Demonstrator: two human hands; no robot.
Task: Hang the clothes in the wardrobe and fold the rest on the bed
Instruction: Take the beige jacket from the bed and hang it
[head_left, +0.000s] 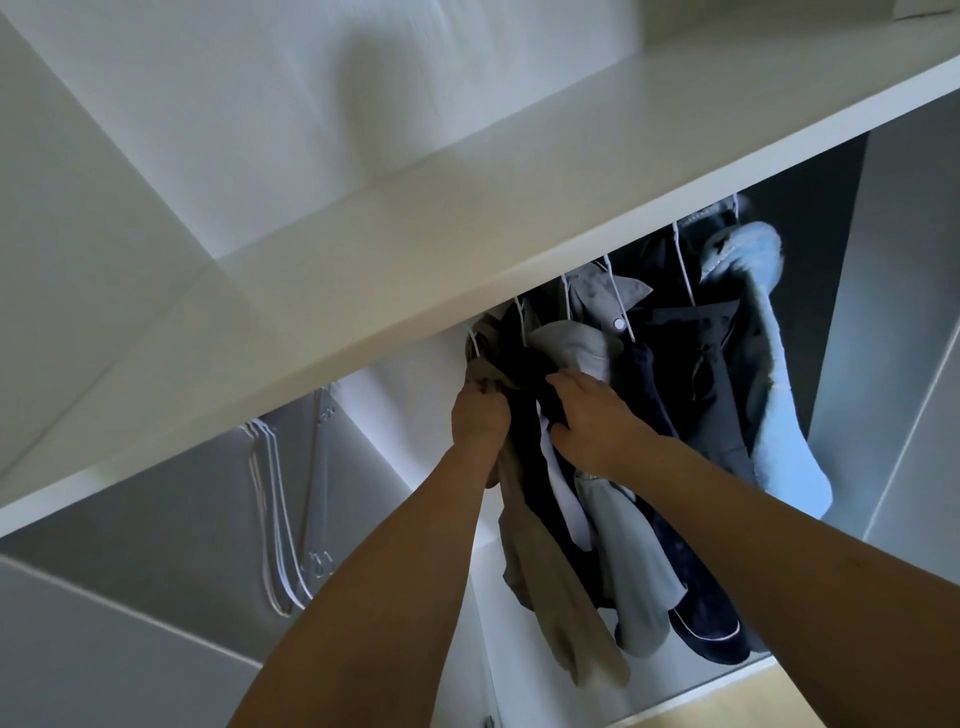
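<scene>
We are reaching up under the white wardrobe shelf (467, 223) with both arms. Our left hand (480, 415) is gripping the bunched top of a tan, limp fabric garment (550, 587), fingers curled tight round the cloth just below its white wire hanger (474, 340). Our right hand (587, 421) is working beside it, fingers hooked into the dark navy garment (530, 415) hanging next along, seemingly pushing it aside.

The relation that matters here: the tan garment is hanging straight down from our left hand, its long axis running from the hanger hook under the shelf towards the wardrobe floor, and our left hand is the nearer one, right at its neck. The rail itself is hidden behind the shelf edge, so we cannot tell whether the hook is seated.

The tan piece is looking crumpled and twisted, thin and slack. To its right a pale grey garment (623, 545), more dark ones and a light blue fleecy garment (779, 405) are crowding the rail. Off to the left, a few bare white hangers (275, 519) are hanging well apart.
</scene>
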